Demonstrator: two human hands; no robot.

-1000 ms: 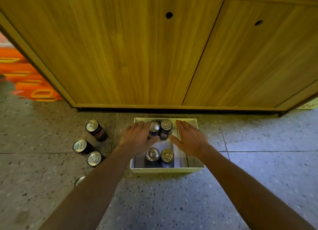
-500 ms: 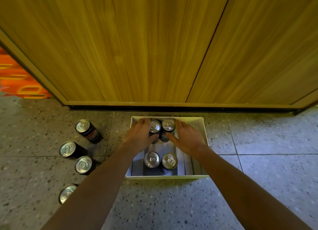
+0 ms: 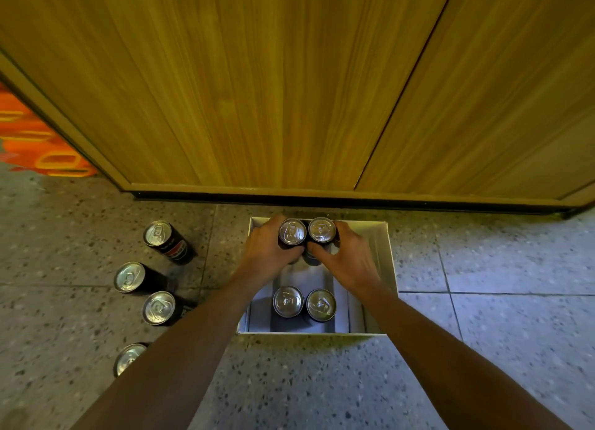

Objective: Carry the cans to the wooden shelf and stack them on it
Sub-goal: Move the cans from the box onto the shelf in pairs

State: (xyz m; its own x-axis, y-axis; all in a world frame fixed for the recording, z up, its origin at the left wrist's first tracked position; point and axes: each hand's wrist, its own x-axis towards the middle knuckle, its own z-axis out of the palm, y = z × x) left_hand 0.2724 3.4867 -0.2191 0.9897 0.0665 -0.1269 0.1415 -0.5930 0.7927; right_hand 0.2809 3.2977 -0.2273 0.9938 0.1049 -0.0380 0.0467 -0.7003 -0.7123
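A white cardboard box [image 3: 384,268] sits on the floor in front of a wooden cabinet. Two dark cans stand at its far end: my left hand [image 3: 264,255] wraps the left can [image 3: 292,231], and my right hand [image 3: 349,259] wraps the right can [image 3: 322,230]. The two cans touch each other. Two more cans [image 3: 304,302] stand side by side at the near end of the box. Several dark cans stand on the floor to the left, the farthest one [image 3: 159,235] showing a red and white label.
The wooden cabinet [image 3: 289,91] with two closed doors fills the upper view, its base just beyond the box. An orange patterned object [image 3: 35,146] lies at the far left. The floor [image 3: 483,333] is speckled grey tile.
Both hands moved forward over the far pair of cans and closed around them. The camera has dipped lower and closer to the box.
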